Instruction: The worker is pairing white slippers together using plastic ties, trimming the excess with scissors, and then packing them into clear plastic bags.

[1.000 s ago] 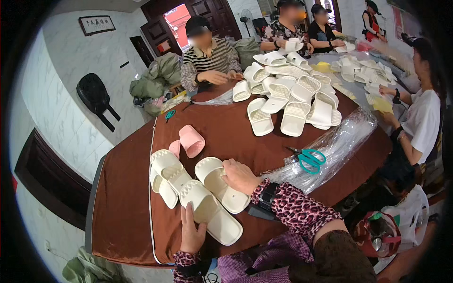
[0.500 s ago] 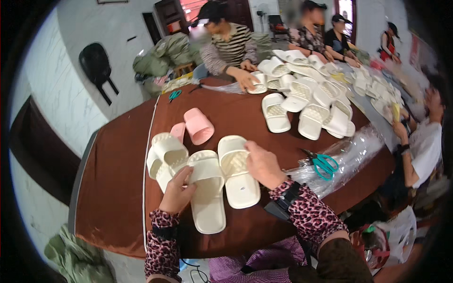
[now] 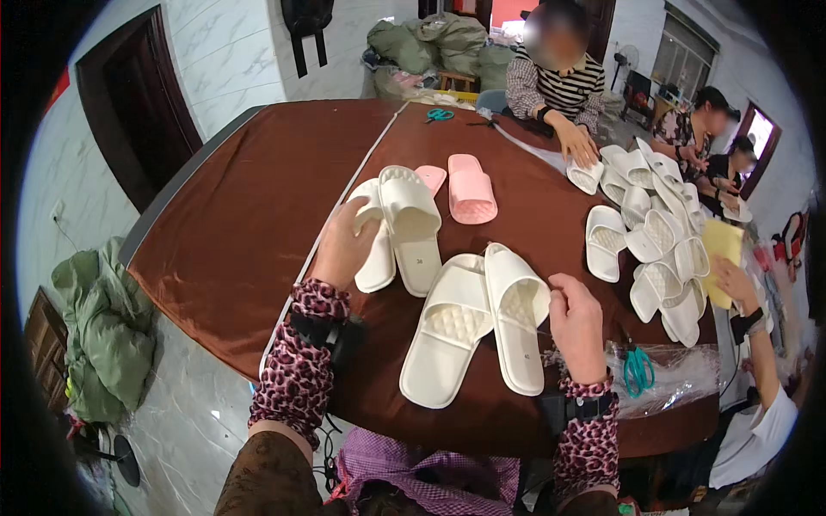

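Two pairs of cream-white slide slippers lie in front of me on the brown cloth. My left hand (image 3: 344, 245) grips the outer side of the farther pair's left slipper (image 3: 375, 268); its mate, another white slipper (image 3: 419, 258), partly overlaps it. Closer to me, a white slipper (image 3: 443, 357) leans against a second white slipper (image 3: 522, 348), their toe straps touching. My right hand (image 3: 578, 327) has its fingers curled at the right edge of that second slipper's strap, pinching it. Some of the fingertips are hidden.
Two pink slippers (image 3: 472, 196) lie beyond the white pairs. A heap of white slippers (image 3: 654, 228) covers the right side, near teal-handled scissors (image 3: 637, 371) on clear plastic bags (image 3: 680, 387). Other teal scissors (image 3: 439, 115) lie farther off. A co-worker's hand (image 3: 575, 144) touches a slipper across the table.
My view has swung left. My left hand has left the near slipper and moved to the farther left pair. The two near slippers have come together, and my right hand stays at the right one.
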Action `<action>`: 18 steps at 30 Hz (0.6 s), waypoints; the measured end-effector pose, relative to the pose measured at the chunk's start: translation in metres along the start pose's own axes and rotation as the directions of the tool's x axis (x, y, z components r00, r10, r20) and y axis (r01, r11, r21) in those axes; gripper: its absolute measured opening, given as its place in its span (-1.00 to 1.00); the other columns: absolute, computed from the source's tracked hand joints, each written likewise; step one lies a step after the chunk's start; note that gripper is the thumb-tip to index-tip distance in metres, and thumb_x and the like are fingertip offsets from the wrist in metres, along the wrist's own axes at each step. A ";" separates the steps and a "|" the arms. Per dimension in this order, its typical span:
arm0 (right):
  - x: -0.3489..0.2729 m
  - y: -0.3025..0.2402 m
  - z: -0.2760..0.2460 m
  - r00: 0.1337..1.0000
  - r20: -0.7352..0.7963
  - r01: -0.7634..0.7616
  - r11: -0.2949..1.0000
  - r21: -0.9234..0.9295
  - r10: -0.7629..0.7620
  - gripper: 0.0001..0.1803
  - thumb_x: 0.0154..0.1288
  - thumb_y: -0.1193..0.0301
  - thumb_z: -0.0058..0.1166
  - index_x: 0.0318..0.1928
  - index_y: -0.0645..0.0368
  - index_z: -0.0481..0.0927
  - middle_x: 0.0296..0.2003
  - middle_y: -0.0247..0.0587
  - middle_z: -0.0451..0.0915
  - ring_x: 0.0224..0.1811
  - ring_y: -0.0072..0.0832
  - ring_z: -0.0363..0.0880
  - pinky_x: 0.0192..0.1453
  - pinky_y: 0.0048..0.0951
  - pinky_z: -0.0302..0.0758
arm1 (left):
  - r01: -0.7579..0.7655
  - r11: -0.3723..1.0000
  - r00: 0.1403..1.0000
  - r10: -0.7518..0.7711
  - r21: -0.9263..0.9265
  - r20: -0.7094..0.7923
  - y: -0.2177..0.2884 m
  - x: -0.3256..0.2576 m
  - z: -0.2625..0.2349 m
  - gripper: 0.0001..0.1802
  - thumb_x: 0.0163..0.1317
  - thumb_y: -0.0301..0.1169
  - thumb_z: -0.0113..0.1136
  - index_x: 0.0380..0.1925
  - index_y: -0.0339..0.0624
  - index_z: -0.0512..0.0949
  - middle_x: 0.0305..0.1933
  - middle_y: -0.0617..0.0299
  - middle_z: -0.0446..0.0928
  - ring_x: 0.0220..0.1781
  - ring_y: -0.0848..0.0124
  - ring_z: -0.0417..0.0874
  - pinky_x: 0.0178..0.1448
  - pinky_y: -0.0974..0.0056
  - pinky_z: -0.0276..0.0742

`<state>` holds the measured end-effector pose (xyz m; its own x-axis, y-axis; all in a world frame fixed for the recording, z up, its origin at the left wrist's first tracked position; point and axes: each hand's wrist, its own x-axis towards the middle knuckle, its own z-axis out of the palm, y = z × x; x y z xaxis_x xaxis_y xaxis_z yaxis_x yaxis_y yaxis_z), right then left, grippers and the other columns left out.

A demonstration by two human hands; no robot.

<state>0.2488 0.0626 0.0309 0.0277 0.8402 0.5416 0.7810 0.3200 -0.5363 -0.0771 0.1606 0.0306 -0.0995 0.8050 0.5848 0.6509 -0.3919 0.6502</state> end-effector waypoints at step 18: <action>-0.010 0.006 0.001 1.000 -0.017 -0.010 1.000 -0.004 0.010 -0.67 0.18 0.48 0.03 -0.01 0.16 0.43 -0.24 0.02 0.47 -0.25 0.01 0.53 -0.20 -0.13 0.50 | 0.003 0.982 0.875 0.090 -0.190 0.475 -0.034 0.047 0.099 -0.34 0.07 -0.36 0.23 0.18 -0.30 0.28 0.07 -0.13 0.46 0.08 0.10 0.54 0.00 0.17 0.54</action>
<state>0.2523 0.0566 0.0220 0.0457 0.8356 0.5474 0.7832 0.3102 -0.5388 -0.0296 0.2557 -0.0122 0.3293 0.8811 0.3396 0.4955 -0.4674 0.7321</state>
